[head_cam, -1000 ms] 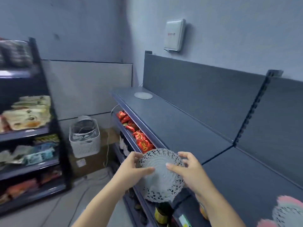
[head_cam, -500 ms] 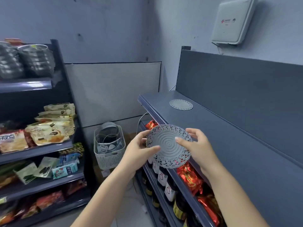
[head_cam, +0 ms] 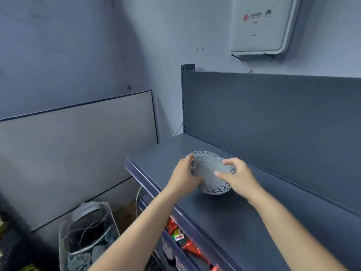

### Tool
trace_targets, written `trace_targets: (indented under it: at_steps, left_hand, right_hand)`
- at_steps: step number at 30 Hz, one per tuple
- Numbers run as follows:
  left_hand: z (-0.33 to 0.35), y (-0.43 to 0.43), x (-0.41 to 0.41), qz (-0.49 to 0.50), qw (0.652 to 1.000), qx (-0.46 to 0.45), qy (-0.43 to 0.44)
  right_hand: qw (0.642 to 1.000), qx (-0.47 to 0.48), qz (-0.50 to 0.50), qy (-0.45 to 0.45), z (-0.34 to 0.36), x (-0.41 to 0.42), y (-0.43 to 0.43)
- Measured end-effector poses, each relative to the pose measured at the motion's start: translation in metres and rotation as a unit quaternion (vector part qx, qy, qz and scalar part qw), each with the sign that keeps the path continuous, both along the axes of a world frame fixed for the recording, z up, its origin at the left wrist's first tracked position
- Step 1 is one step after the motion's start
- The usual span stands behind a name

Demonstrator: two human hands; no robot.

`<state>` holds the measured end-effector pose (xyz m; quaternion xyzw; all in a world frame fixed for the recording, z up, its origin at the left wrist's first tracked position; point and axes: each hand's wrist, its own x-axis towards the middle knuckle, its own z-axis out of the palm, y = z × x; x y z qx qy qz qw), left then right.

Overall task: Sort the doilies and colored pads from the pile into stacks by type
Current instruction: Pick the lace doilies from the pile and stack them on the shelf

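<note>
A round white lace-edged doily (head_cam: 210,174) is held tilted just over the dark top shelf (head_cam: 254,212), near its far left end. My left hand (head_cam: 184,176) grips the doily's left rim and my right hand (head_cam: 237,178) pinches its right rim. Behind the held doily, the lacy edge of another doily (head_cam: 203,153) lying flat on the shelf shows; most of it is hidden by the held one and my hands. The pile and the colored pads are out of view.
The shelf's upright back panel (head_cam: 273,118) rises right behind my hands. A white box (head_cam: 261,24) hangs on the wall above. Red snack packets (head_cam: 187,245) fill the lower shelf. A white basket (head_cam: 86,237) with cables stands on the floor at left.
Both hands carried the doily forward and left along the shelf, from the shelf's front edge to just above the doily lying at its far end. The view closed in on that end.
</note>
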<state>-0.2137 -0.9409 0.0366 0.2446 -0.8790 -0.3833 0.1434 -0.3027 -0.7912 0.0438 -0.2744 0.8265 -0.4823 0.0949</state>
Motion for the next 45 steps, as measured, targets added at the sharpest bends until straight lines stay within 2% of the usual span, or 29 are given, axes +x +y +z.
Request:
trace_targets:
  at_steps: [4,8,11,15,18,21,26,30,34,40,45]
  left_hand:
    - [-0.006,-0.053,-0.040,-0.078,0.985,-0.140,-0.065]
    - [-0.023,-0.081,-0.068,-0.164,0.921,-0.331,-0.124]
    - [-0.024,-0.088,-0.087,-0.195,0.900,-0.382,-0.080]
    - [-0.009,-0.082,-0.106,-0.256,0.867,-0.423,-0.070]
    - [0.000,-0.057,-0.107,-0.324,0.851,-0.411,-0.034]
    - [0.011,-0.009,-0.091,-0.391,0.839,-0.377,0.024]
    - [0.031,0.105,-0.036,-0.510,0.766,-0.372,0.124]
    - [0.042,0.213,0.033,-0.569,0.712,-0.366,0.190]
    - [0.039,0.324,0.108,-0.621,0.666,-0.353,0.217]
    - [0.036,0.468,0.191,-0.688,0.614,-0.330,0.200]
    - [0.033,0.561,0.211,-0.704,0.600,-0.332,0.183]
  right_hand:
    - [0.996,0.076,-0.007,0.047,-0.019,-0.029,-0.034]
    - [0.974,0.191,-0.033,0.121,-0.045,-0.039,-0.050]
    - [0.957,0.250,-0.070,0.133,-0.056,-0.031,-0.053]
    - [0.935,0.286,-0.160,0.136,-0.048,-0.003,-0.050]
    - [0.889,0.356,-0.241,0.159,-0.037,0.027,-0.031]
    - [0.849,0.378,-0.335,0.155,-0.022,0.069,0.009]
    - [0.776,0.378,-0.491,0.117,0.007,0.169,0.113]
    - [0.698,0.372,-0.605,0.089,0.026,0.267,0.211]
    - [0.637,0.349,-0.685,0.044,0.028,0.365,0.303]
    - [0.624,0.347,-0.700,-0.019,0.025,0.462,0.413]
    - [0.653,0.318,-0.686,-0.042,0.020,0.479,0.491]
